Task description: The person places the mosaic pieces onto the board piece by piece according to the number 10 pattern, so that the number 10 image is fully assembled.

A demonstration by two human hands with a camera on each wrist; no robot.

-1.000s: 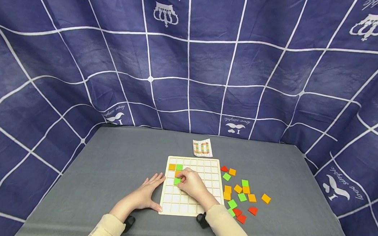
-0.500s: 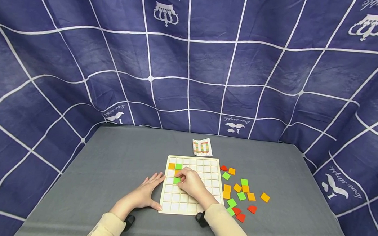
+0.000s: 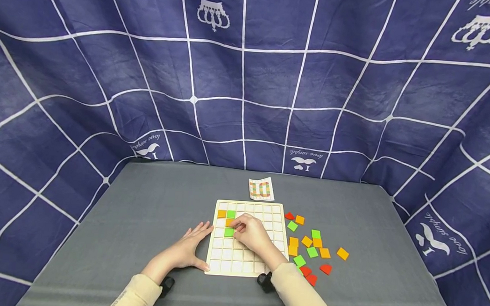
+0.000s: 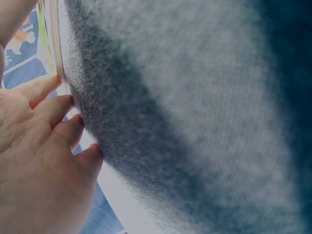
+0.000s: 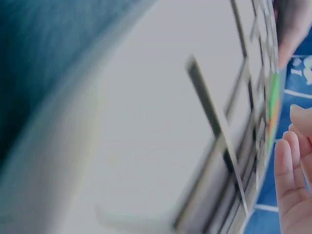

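Note:
A cream grid board [image 3: 243,272] lies on the grey table. Near its upper left, an orange square tile [image 3: 222,214] sits beside a green tile [image 3: 231,214], with another orange tile [image 3: 229,222] and a green square tile [image 3: 229,232] below. My right hand [image 3: 253,234] hovers over the board just right of these lower tiles, fingers loosely bent; no tile shows in its grasp. In the right wrist view its fingers [image 5: 284,157] and thumb appear at the right edge. My left hand [image 3: 185,250] touches the board's left side with spread fingers, thumb at the lower corner.
Loose orange [image 3: 342,253], green [image 3: 299,260] and red [image 3: 325,269] pieces lie scattered to the right of the board, some overlapping. A printed pattern card [image 3: 261,189] lies behind it. A blue checked cloth [image 3: 270,79] hangs around the table's back and sides.
My right hand has drawn slightly to the right, off the lower green tile, showing more of it. My left hand keeps its place at the board's edge.

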